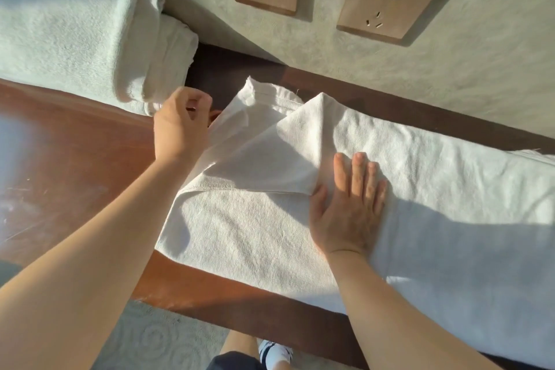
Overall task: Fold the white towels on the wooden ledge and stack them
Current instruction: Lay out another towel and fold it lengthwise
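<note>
Folding towel (270,219) — hands (180,126) on it

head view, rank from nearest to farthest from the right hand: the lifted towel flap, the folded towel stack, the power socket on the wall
From the right hand, flat on the spread towel:
1. Lifted towel flap: touching its thumb side, just left.
2. Power socket: on the wall, straight beyond the fingertips.
3. Folded towel stack: far left end of the ledge, past the left hand.

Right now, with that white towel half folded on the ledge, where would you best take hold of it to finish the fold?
Probably the raised left end of the towel, coming from the left, where the left hand pinches its edge. That flap is lifted and free, while the right hand presses the rest flat.
</note>
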